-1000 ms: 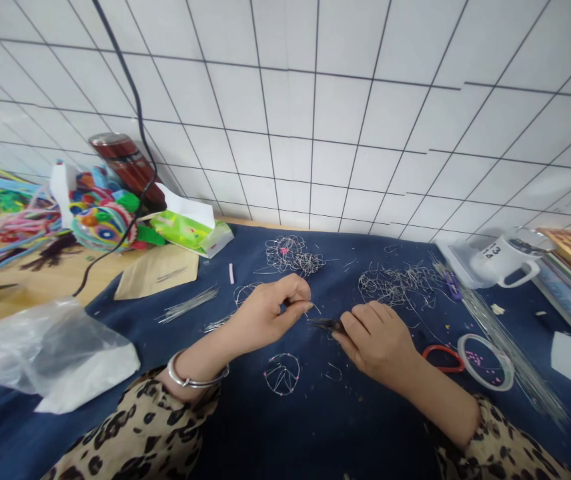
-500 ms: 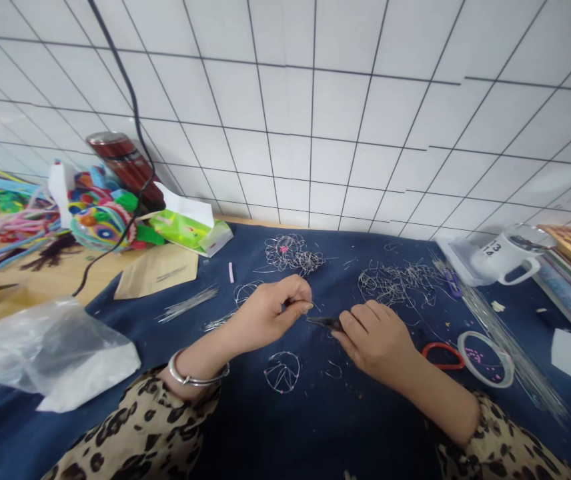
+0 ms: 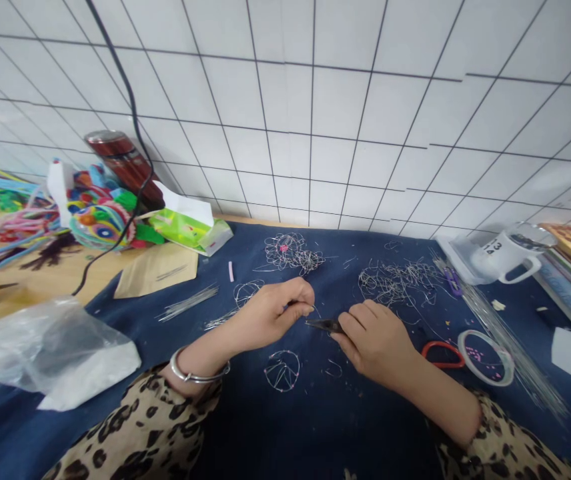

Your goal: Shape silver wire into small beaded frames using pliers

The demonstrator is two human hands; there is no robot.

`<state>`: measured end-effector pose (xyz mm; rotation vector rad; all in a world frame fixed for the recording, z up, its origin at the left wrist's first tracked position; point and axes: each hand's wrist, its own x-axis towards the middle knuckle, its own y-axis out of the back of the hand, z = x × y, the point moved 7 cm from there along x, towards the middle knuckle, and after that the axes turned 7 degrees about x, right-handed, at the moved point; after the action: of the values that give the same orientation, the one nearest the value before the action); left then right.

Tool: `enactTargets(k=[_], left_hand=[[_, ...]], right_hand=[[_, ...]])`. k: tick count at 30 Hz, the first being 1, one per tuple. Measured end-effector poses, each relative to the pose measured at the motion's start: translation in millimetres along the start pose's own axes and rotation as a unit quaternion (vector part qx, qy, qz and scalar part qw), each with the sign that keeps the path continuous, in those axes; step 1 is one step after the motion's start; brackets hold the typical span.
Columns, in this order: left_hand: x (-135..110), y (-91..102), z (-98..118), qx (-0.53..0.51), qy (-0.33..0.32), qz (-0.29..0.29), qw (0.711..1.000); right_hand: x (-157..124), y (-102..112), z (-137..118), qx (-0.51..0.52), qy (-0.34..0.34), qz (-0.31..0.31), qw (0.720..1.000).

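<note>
Pinched between the thumb and fingers of my left hand (image 3: 279, 308) is a thin piece of wire (image 3: 317, 311), its end curving out to the right. My right hand (image 3: 378, 341) is wrapped round a pair of dark pliers (image 3: 326, 325), whose narrow jaws point left at the wire. Whether the jaws touch the wire is too small to tell. Below my hands, a round wire shape with pink beads (image 3: 282, 371) lies flat on the dark blue cloth (image 3: 325, 427). Small wire offcuts (image 3: 334, 369) lie to its right.
Tangled wire (image 3: 400, 281) and a wire bundle with pink (image 3: 290, 252) lie behind my hands. At right are red-handled scissors (image 3: 443, 355), a round dish of pink beads (image 3: 485, 359), long straight wires (image 3: 515, 353) and a white mug (image 3: 508, 257). A plastic bag (image 3: 55, 347) lies left.
The wire's end at my left fingertips now stands in a clearer curve. Both hands have shifted only very slightly, and the pliers stay in my right hand.
</note>
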<state>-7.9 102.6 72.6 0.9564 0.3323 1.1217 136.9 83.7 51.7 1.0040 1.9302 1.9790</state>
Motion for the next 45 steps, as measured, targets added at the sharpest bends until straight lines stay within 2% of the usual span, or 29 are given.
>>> enactTargets(k=[10,17,26,33,39,45], left_hand=[[0.0,-5.9,5.4,0.004,-0.059,-0.012,0.998],[-2.0,-1.6,3.4,0.001,-0.045,0.000,0.999],[-1.8,-0.8,11.1,0.072,-0.089,0.021,0.993],[-1.9,-9.7,10.0,0.102,-0.104,0.010,0.989],[-1.0,-9.6,7.0,0.093,-0.105,0.028,0.990],[-1.3,-3.5,5.0,0.067,-0.062,0.033,0.995]], right_hand=[[-0.4,-2.5,0.9,0.036,-0.017,-0.031,0.999],[0.7,1.8,0.0,0.027,-0.022,-0.033,0.999],[0.8,-0.2,4.3,0.103,-0.075,-0.077,0.989],[-0.8,-5.5,6.8,0.109,-0.096,-0.099,0.984],[-2.1,-7.0,6.9,0.070,-0.080,-0.072,0.992],[-0.7,-2.6,0.4,0.004,-0.025,-0.011,1.000]])
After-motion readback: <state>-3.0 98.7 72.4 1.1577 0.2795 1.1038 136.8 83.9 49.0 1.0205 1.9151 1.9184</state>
